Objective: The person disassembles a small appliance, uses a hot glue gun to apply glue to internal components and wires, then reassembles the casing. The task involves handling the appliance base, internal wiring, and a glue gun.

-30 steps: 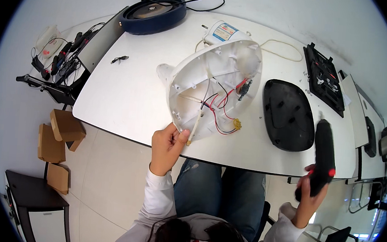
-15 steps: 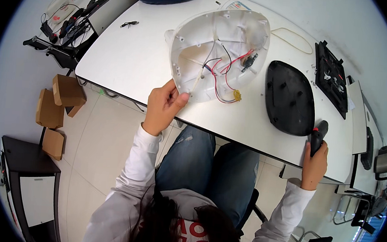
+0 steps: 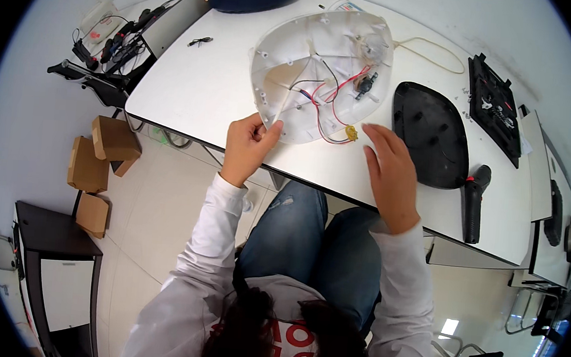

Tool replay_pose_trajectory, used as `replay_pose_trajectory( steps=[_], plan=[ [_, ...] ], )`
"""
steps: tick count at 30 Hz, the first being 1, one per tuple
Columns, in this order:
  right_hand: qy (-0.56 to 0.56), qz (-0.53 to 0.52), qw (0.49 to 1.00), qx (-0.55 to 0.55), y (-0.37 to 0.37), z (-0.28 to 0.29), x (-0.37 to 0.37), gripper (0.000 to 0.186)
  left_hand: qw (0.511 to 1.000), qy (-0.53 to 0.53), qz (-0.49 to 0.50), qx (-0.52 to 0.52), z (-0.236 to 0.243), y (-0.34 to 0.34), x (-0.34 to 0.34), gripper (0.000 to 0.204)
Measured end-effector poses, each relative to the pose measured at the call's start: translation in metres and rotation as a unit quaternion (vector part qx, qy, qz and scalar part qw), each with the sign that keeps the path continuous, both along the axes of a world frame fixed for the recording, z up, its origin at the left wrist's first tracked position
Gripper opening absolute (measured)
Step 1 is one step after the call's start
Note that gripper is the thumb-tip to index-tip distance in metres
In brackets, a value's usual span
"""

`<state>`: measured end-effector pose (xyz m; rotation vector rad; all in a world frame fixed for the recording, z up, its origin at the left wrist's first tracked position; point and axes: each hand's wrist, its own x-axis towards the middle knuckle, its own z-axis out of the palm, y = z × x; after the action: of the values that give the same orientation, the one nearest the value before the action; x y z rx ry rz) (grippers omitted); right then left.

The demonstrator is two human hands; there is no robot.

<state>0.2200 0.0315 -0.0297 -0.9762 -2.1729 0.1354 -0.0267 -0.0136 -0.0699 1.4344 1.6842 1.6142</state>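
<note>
Hands: both mine are up at the near edge of the white surface (image 3: 191, 97), in the middle of the frame, coming in from the lower edge.
Left hand (image 3: 246, 150): fingers pinched on the lower left rim of the white plastic shell (image 3: 309, 53), thumb on top, so it grasps the shell's edge.
Right hand (image 3: 388, 170): flat and released, fingers spread on the surface, holding nothing; its fingertips sit just beside the shell's lower right rim and the small yellow connector (image 3: 351, 133).
Shell: lies open side up in the upper centre of the frame, its inside facing me, tilted slightly where my left hand lifts it.
Wiring: red, black and white wires (image 3: 328, 101) run loose across the inside, from a small dark part (image 3: 364, 85) down to the yellow connector.
Done so far, as I judge it: the shell is already apart from its black oval cover (image 3: 428, 133), which lies on its own to the right of it, touching neither hand.
Left to do, as I judge it: the wires are not tucked in, and the 2 halves are not joined.
Black power screwdriver (image 3: 473, 201): lies at the right of the frame near the surface's edge, apart from my right hand.
Black grille (image 3: 494, 97): upper right, well apart from both hands.
Floor: 3 brown cardboard boxes (image 3: 99, 164) at the left.
</note>
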Motion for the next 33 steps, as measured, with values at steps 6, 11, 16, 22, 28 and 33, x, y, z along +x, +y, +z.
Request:
replay_pose_trajectory(
  steps=[6, 11, 16, 22, 28, 33],
  plan=[
    [-0.019, 0.026, 0.995, -0.091, 0.022, -0.015, -0.024, 0.023, 1.0, 0.015, 0.002, -0.01, -0.003, 0.0, -0.002, 0.034],
    [0.012, 0.043, 0.996, -0.078, 0.019, -0.016, -0.018, 0.018, 1.0, -0.006, 0.009, -0.006, -0.001, -0.001, 0.002, 0.034],
    [0.201, 0.118, 0.919, -0.319, 0.005, -0.001, -0.028, 0.015, 1.0, 0.009, 0.005, -0.008, -0.001, -0.001, 0.001, 0.032],
    [0.326, 0.115, 0.882, -0.321, -0.002, -0.005, -0.086, 0.018, 1.0, -0.019, 0.001, -0.008, -0.001, 0.0, 0.002, 0.033],
    [0.466, 0.144, 0.798, -0.355, 0.006, -0.016, -0.108, 0.017, 1.0, -0.003, 0.0, -0.013, -0.003, 0.0, 0.0, 0.034],
    [0.536, 0.12, 0.755, -0.357, 0.008, -0.023, -0.116, 0.015, 1.0, -0.015, 0.007, -0.015, -0.002, 0.0, 0.002, 0.036]
  ],
)
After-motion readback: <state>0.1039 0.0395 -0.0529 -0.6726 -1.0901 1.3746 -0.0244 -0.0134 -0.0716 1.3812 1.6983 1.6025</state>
